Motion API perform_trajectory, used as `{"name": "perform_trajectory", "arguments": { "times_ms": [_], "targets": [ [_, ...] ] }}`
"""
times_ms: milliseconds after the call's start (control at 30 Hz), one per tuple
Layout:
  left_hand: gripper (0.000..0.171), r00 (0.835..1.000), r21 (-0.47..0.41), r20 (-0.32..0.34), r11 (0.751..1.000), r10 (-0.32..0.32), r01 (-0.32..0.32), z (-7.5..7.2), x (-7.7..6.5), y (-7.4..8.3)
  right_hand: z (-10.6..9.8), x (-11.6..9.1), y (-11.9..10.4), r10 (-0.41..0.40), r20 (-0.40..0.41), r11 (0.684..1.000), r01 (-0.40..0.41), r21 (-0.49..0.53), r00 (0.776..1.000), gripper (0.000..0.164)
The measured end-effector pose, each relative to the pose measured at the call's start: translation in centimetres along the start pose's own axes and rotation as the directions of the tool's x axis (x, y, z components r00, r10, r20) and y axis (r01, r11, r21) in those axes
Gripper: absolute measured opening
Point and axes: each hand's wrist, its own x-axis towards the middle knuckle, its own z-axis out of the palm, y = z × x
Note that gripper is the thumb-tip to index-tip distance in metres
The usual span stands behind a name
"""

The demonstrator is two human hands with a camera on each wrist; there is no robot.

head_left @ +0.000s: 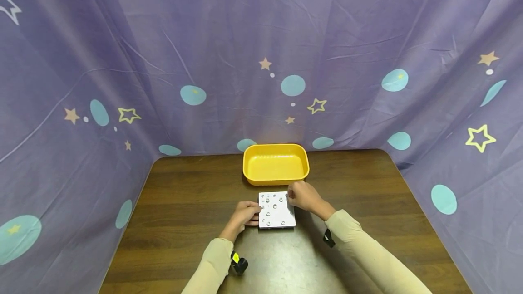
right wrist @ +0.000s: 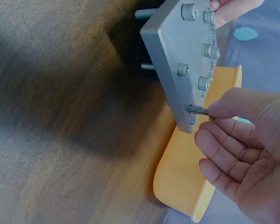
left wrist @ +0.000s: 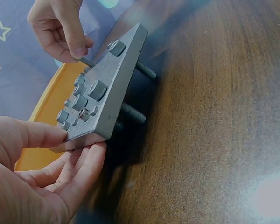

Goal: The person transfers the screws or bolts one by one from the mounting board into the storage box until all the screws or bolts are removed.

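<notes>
A square silver metal plate [head_left: 282,214] stands raised on the shanks of its bolts over the wooden table. Several socket-head bolts [left wrist: 97,90] of different sizes sit in it, and some threaded shanks [left wrist: 133,113] stick out underneath. My left hand [head_left: 244,216] grips the plate's left edge, thumb on top and fingers below. At the far right corner, my right hand [head_left: 305,196] pinches a small threaded screw [right wrist: 198,110] between thumb and forefinger. Its tip is at the plate's top face; whether it sits in a hole I cannot tell. The screw's head is hidden by the fingertips.
Just behind the plate stands a yellow plastic tub [head_left: 275,180]. The brown wooden table [head_left: 184,203] reaches out on both sides. A purple curtain [head_left: 229,49] with stars and dots hangs along the back and sides. Each wrist wears a small black camera [head_left: 239,264].
</notes>
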Motion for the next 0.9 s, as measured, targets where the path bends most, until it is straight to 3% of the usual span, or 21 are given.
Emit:
{"name": "perform_trajectory", "arguments": {
  "times_ms": [400, 633, 900],
  "targets": [
    [0.032, 1.000, -0.022, 0.010, 1.000, 0.022, -0.022, 0.0, -0.2, 0.0, -1.1, 0.2, 0.0, 0.012, 0.021, 0.997, -0.013, 0.081, 1.000, 0.009],
    [0.033, 1.000, -0.010, 0.001, 1.000, 0.015, -0.015, 0.0, -0.2, 0.0, -1.3, 0.1, 0.3, -0.008, -0.018, 0.986, 0.011, 0.165, 1.000, 0.014],
    [0.034, 1.000, -0.015, -0.003, 1.000, -0.003, 0.003, 0.0, -0.1, -0.1, -1.7, 0.2, 1.1, 0.015, -0.073, 0.971, 0.002, 0.238, 0.997, 0.008]
  ]
}}
